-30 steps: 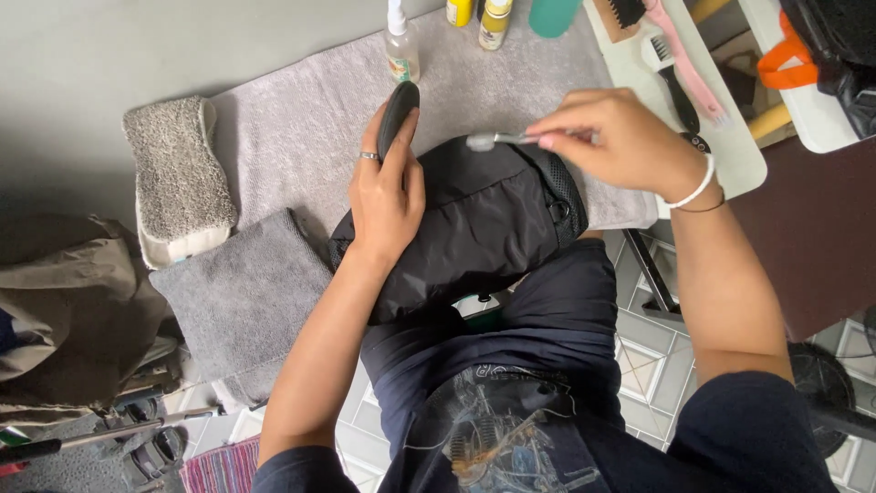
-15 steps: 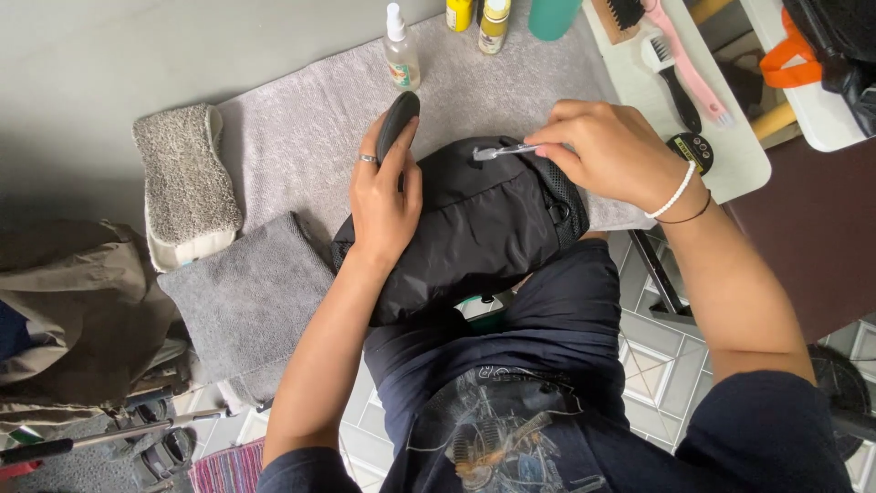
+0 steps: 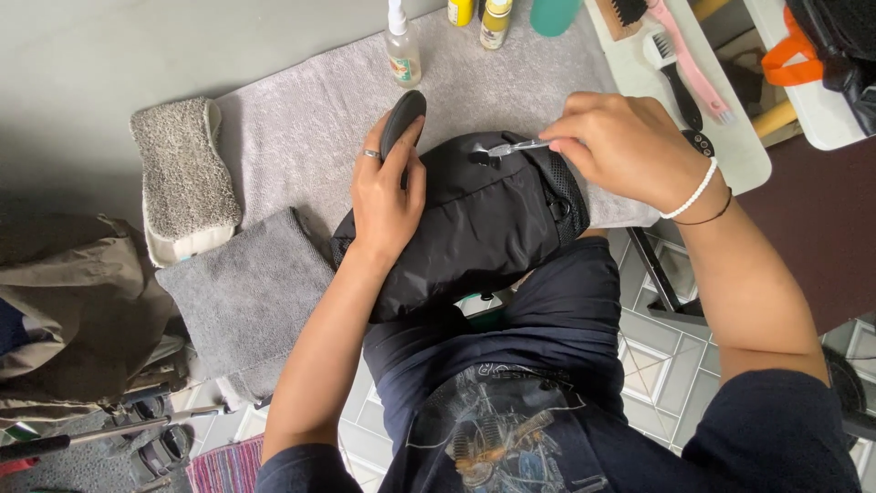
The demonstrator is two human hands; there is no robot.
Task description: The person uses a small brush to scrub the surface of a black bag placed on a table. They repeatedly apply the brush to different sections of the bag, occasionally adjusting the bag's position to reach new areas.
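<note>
A black fabric bag [image 3: 484,224] lies on a grey towel [image 3: 301,137] at the table's near edge, partly over my lap. My left hand [image 3: 388,196] presses flat on the bag's left side, fingers touching a dark oval strap pad [image 3: 402,119]. My right hand [image 3: 630,146] pinches a small silver brush [image 3: 511,146] whose tip touches the bag's top seam. A ring sits on my left hand and a white bead bracelet on my right wrist.
A spray bottle [image 3: 401,50] and two yellow bottles [image 3: 484,18] stand at the towel's far edge. A white tray [image 3: 730,146] with brushes [image 3: 680,64] lies right. A folded grey cloth [image 3: 242,288] and a textured pad [image 3: 182,178] sit left. An olive bag [image 3: 73,301] rests far left.
My right hand and the small brush have shifted slightly right along the bag's top seam. The left hand keeps its place on the bag.
</note>
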